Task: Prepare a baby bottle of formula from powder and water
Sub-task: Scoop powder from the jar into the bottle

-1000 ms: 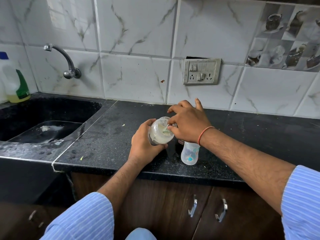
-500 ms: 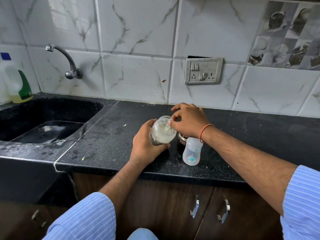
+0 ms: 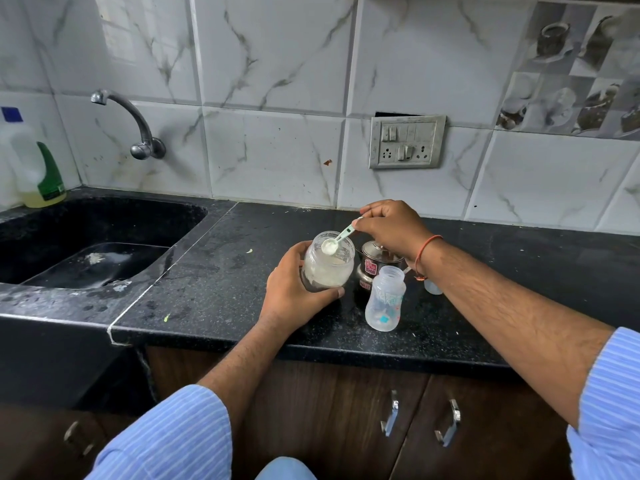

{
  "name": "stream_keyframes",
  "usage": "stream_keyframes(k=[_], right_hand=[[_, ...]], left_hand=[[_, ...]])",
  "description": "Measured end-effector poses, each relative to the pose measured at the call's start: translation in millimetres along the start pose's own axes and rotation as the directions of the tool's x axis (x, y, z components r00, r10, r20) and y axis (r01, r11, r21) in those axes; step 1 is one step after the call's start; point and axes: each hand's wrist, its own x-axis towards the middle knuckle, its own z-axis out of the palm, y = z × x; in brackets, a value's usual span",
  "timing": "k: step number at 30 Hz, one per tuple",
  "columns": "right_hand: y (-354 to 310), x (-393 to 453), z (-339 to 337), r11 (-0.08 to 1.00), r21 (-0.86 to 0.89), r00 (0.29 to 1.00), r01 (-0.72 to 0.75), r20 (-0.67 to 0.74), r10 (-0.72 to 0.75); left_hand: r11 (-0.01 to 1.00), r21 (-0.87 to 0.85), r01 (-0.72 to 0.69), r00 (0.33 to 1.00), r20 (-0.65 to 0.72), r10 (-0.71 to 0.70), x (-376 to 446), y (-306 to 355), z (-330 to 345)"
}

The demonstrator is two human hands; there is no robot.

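My left hand (image 3: 294,289) grips a clear jar of white formula powder (image 3: 329,263), tilted toward me just above the black counter (image 3: 214,282). My right hand (image 3: 391,226) pinches the handle of a small pale-green scoop (image 3: 337,239). Its bowl, heaped with powder, sits at the jar's open mouth. An open, empty baby bottle (image 3: 386,299) stands upright on the counter just right of the jar, below my right wrist.
A small steel container (image 3: 375,261) with a red label stands behind the bottle. A small white item (image 3: 433,287) peeks from behind my right forearm. A black sink (image 3: 86,244) with a tap (image 3: 135,126) lies left, a soap bottle (image 3: 38,171) at its corner. A switchboard (image 3: 407,142) is on the wall.
My right hand has lifted out of the jar, bringing the scoop up full of powder to the jar's mouth. The left hand keeps holding the jar.
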Motion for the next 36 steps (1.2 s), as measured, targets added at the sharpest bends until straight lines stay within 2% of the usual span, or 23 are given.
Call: stream_keyframes(k=[13,19,24,27,30,33,34,36], right_hand=[[8.1,-2.5,-13.1,0.970,0.205,0.991,-0.131,0.004,0.133],[12.6,-7.9,-30.9,0.955,0.241,0.983,-0.173,-0.020,0.183],[17.0,-19.5,-51.6,0.957,0.233,0.980,-0.170,-0.059,0.188],[22.8,-28.9,-65.4,0.957,0.243,0.979,-0.157,-0.088,0.183],[30.1,-36.3,-76.8,0.961,0.252,0.980,-0.119,-0.124,0.153],[37.8,-42.2,-82.5,0.968,0.235,0.982,-0.090,-0.140,0.125],[40.3,-43.8,-83.1,0.972,0.221,0.984,-0.076,-0.144,0.110],[44.1,-47.5,-83.4,0.983,0.181,0.985,-0.042,-0.159,0.072]], left_hand=[[0.999,0.020,0.044,0.998,0.048,-0.045,-0.4,0.8,-0.5],[0.992,0.018,0.129,0.989,0.071,-0.130,3.1,-1.4,0.8],[0.992,0.057,0.117,0.990,0.075,-0.121,5.0,1.1,1.4],[0.988,0.143,0.059,0.997,-0.049,-0.052,1.9,3.3,2.7],[0.972,0.198,-0.128,0.966,-0.198,0.168,-12.0,13.0,-0.3],[0.875,0.216,-0.433,0.879,-0.114,0.463,-25.8,23.5,6.3],[0.859,0.178,-0.479,0.866,-0.060,0.496,-29.1,26.4,11.3],[0.893,0.055,-0.446,0.895,0.042,0.444,-35.2,34.0,20.2]])
